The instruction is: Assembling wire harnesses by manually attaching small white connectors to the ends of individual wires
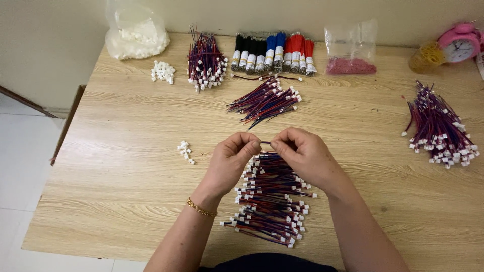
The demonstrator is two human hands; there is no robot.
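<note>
My left hand and my right hand meet over the middle of the tabletop, fingertips almost touching. Both are pinched narrow on one short wire that runs between them; only a small dark stretch of it shows in the gap. A gold bracelet sits on my left wrist.

Just beneath my hands, on the near side, lies a pile of wires, red and blue with white plugs at the ends, laid roughly side by side. A few loose white plugs lie to the left of my left hand.

Farther off, beyond my hands, a smaller bunch of the same wires fans out. At the far edge stands a tied bundle of wires with plugs, with a little heap of white plugs to its left and a clear bag of white parts in the far left corner. A row of black, blue and red wire rolls lies along the far edge, and right of it a clear bag of pink bits. Far right is a pink alarm clock, and below it a big heap of wires near the right edge.
</note>
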